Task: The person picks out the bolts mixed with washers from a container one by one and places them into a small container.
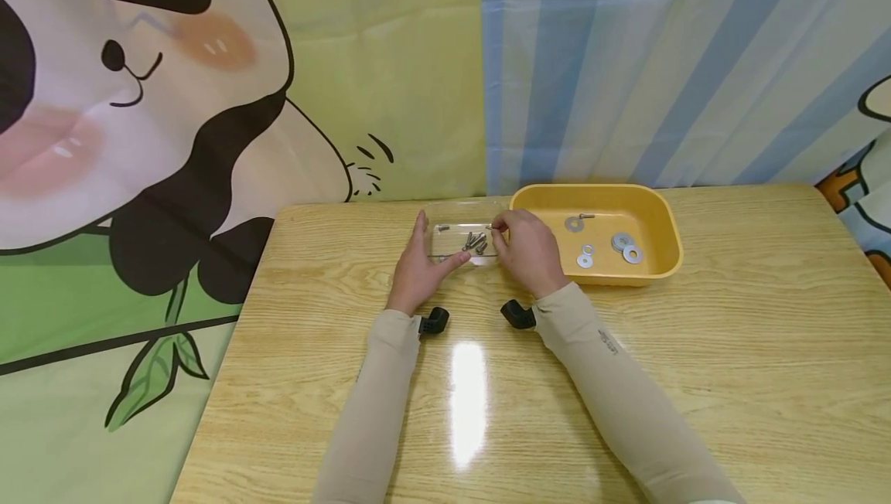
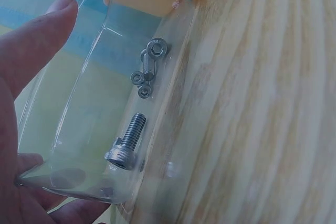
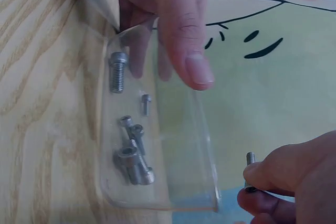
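On the table stands a clear plastic box with several metal socket-head screws lying in it. My left hand holds the box at its left end, with the thumb over the near rim and the fingers along the other side. Between the thumb and fingertips of my right hand is a small socket-head screw, pinched upright beside the box's right end. A larger screw lies apart from the cluster in the left wrist view.
Right of the box sits a yellow plastic basin with several flat washers and a small screw inside. The wooden table meets a patterned curtain along its back edge.
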Action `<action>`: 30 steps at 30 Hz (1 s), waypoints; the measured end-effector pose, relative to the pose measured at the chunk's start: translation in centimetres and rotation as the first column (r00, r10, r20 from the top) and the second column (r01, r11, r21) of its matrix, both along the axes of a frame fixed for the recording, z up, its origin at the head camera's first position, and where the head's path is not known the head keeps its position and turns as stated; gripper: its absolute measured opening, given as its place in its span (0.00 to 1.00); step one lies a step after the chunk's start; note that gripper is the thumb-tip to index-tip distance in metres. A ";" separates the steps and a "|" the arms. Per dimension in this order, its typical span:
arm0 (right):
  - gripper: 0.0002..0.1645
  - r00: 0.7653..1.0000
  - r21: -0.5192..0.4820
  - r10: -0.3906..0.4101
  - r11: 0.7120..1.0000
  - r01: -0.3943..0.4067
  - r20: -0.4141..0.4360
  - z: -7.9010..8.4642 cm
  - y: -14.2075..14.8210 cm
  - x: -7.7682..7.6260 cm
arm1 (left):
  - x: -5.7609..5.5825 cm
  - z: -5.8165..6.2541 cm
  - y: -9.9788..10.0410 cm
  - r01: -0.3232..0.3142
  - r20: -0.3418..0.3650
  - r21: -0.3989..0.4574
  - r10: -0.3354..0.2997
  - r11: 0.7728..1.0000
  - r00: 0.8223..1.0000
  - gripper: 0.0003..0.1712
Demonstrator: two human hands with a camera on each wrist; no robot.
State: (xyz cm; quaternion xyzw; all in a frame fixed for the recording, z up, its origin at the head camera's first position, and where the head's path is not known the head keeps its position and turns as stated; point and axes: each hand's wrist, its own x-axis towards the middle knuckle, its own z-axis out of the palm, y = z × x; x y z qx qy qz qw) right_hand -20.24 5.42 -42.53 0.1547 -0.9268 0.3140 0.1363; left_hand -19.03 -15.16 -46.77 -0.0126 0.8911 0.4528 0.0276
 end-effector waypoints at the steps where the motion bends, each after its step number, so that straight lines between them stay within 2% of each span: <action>1: 0.06 1.000 0.008 0.003 1.000 -0.003 -0.004 0.0 -0.1 0.0 | 0.0 0.0 0.0 0.000 -0.002 0.001 0.000 1.000 1.000 0.67; 12: 0.05 1.000 0.057 -0.005 0.998 0.005 -0.001 -0.8 -0.8 -0.5 | 0.0 0.1 0.0 0.000 -0.001 0.001 0.000 1.000 1.000 0.67; 22: 0.06 0.999 0.133 -0.035 0.991 0.030 0.032 -0.7 -1.6 -0.8 | 0.1 0.1 0.0 -0.006 -0.003 0.000 0.006 1.000 1.000 0.68; 30: 0.07 0.999 0.178 -0.024 0.984 0.015 0.044 -0.8 -1.9 -0.7 | 0.1 -0.1 0.0 -0.002 0.000 0.006 0.002 1.000 1.000 0.68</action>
